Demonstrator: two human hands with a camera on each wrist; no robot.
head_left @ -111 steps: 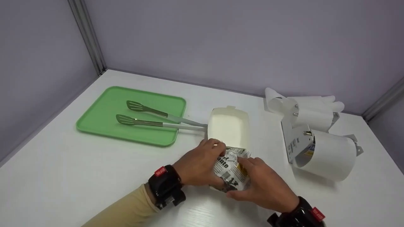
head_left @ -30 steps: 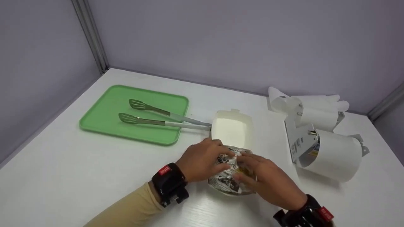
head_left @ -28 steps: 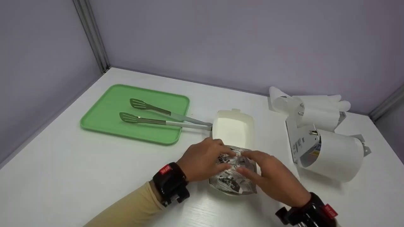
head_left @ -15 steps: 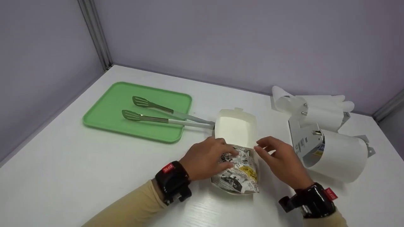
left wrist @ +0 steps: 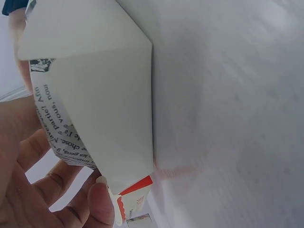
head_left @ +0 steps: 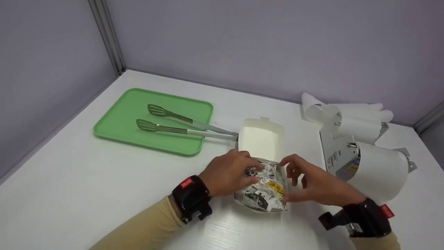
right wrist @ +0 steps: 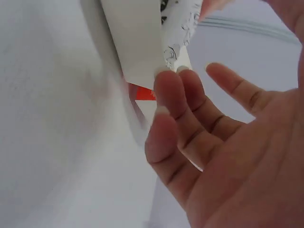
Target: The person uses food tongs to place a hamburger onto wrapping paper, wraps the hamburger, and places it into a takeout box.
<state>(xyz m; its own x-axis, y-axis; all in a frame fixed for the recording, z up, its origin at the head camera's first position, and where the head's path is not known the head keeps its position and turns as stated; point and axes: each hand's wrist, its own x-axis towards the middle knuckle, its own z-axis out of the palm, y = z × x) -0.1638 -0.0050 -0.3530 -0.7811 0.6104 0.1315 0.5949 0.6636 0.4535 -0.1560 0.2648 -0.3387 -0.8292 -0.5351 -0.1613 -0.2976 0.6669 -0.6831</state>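
Observation:
A white clamshell food box point(head_left: 261, 140) stands on the table with its lid folded back. Its near half holds a bundle wrapped in newspaper-print paper point(head_left: 262, 201); what the paper covers is hidden. My left hand point(head_left: 227, 175) rests over the bundle's left side, fingers and thumb spread on the paper. At the box's right edge is my right hand point(head_left: 319, 184), with bent index finger and thumb at the paper's right side. In the right wrist view, several fingertips point(right wrist: 168, 85) lie against or close to the box rim. The box wall point(left wrist: 109, 104) shows in the left wrist view.
A green tray point(head_left: 118, 119) lies at the left. Tongs point(head_left: 170, 130) with slotted heads rest across it, their handle end reaching the box lid. To the right stand two white, roll-shaped pieces on metal brackets, the nearer roll point(head_left: 381, 173) being larger. Walls enclose the table's back and sides.
My right hand has come off the top of the paper and moved right to the box's right edge. My left hand stays over the bundle, its fingers loosened since the earliest frame.

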